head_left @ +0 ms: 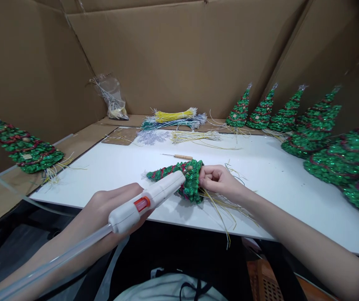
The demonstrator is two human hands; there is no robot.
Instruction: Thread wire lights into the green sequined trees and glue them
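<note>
White surface with cardboard walls; row of finished green trees right, one tree left, wire bundles at back, awl, plastic bag.

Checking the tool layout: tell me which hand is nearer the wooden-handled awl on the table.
Right. The right hand grips the tree base just in front of the awl; the left hand, holding the glue gun, sits farther back toward the table edge.
</note>
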